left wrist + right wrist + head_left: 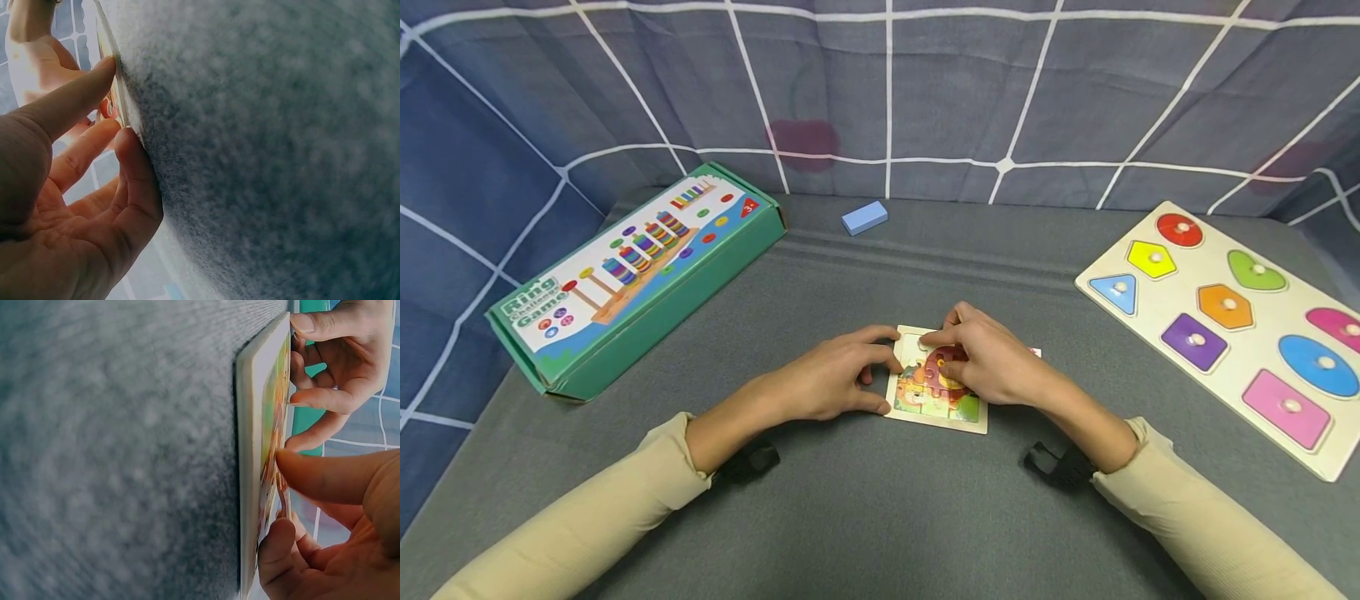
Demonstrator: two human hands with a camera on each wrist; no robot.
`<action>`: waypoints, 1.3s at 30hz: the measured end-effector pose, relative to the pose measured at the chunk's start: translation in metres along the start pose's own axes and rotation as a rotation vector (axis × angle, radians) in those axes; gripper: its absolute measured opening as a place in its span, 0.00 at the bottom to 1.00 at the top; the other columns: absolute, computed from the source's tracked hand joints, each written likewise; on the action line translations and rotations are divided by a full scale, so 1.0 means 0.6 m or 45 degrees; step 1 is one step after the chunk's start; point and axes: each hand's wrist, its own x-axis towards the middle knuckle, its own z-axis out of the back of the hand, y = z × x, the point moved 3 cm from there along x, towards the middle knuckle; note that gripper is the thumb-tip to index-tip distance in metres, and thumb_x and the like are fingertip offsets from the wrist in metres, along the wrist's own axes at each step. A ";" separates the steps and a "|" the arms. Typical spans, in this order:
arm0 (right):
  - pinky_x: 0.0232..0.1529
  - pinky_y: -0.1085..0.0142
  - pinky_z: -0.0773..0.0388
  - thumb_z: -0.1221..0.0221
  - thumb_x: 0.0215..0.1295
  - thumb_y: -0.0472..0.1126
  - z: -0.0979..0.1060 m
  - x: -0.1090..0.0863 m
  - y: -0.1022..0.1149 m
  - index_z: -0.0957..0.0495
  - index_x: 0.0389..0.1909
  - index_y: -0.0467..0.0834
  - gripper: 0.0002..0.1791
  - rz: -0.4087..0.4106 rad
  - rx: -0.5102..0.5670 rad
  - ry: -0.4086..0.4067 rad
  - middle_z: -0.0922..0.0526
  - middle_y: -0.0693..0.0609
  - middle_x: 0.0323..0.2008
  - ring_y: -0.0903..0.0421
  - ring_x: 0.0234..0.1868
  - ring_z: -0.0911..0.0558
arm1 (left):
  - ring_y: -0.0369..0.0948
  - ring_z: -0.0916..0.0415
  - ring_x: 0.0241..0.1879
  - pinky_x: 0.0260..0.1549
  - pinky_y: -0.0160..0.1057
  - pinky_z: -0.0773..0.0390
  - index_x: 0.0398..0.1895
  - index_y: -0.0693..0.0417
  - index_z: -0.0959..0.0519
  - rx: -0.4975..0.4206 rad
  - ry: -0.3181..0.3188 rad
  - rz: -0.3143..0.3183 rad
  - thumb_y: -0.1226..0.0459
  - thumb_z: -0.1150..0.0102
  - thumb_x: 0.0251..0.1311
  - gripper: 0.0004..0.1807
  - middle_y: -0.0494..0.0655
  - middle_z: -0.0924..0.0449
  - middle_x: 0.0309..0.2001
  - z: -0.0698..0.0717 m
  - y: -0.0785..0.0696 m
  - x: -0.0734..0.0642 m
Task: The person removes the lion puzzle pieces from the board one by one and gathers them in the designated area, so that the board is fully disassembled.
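A small wooden jigsaw puzzle [936, 423] with a pale frame lies flat on the grey cloth, its pieces forming a colourful cartoon picture. My left hand [827, 375] is at its left edge, thumb near the lower corner and fingertips along the side. Over the upper right of the picture, my right hand [992, 358] pinches a puzzle piece [283, 497] between thumb and fingers. That piece stands slightly tilted above the board in the right wrist view. A pale patch of the tray shows at the upper left of the picture. My right hand hides the puzzle's upper right corner.
A green Ring Game box [662, 292] lies at the left. Farther back is a small blue block [865, 218]. At the right lies a wooden shape board [1157, 333] with knobbed coloured shapes. A checked curtain [940, 92] hangs behind.
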 end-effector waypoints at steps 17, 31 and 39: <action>0.33 0.61 0.32 0.36 0.60 0.30 0.003 0.002 0.000 0.18 0.53 0.36 0.19 -0.050 -0.050 -0.015 0.23 0.47 0.39 0.55 0.34 0.28 | 0.35 0.29 0.37 0.37 0.37 0.28 0.49 0.50 0.19 -0.001 0.000 -0.001 0.59 0.26 0.54 0.19 0.52 0.37 0.70 0.000 0.001 0.000; 0.34 0.61 0.32 0.36 0.58 0.30 0.004 -0.001 0.001 0.20 0.56 0.34 0.22 -0.053 -0.021 -0.040 0.22 0.47 0.41 0.54 0.33 0.27 | 0.35 0.28 0.37 0.37 0.36 0.27 0.48 0.51 0.19 -0.004 -0.009 -0.007 0.60 0.25 0.53 0.19 0.52 0.37 0.69 0.000 0.000 -0.001; 0.36 0.61 0.30 0.38 0.62 0.29 0.010 -0.008 0.001 0.22 0.57 0.31 0.21 0.007 0.073 -0.063 0.22 0.47 0.43 0.54 0.36 0.26 | 0.35 0.28 0.36 0.38 0.36 0.27 0.48 0.51 0.19 0.004 -0.008 -0.007 0.59 0.25 0.53 0.20 0.52 0.37 0.69 0.001 -0.001 -0.001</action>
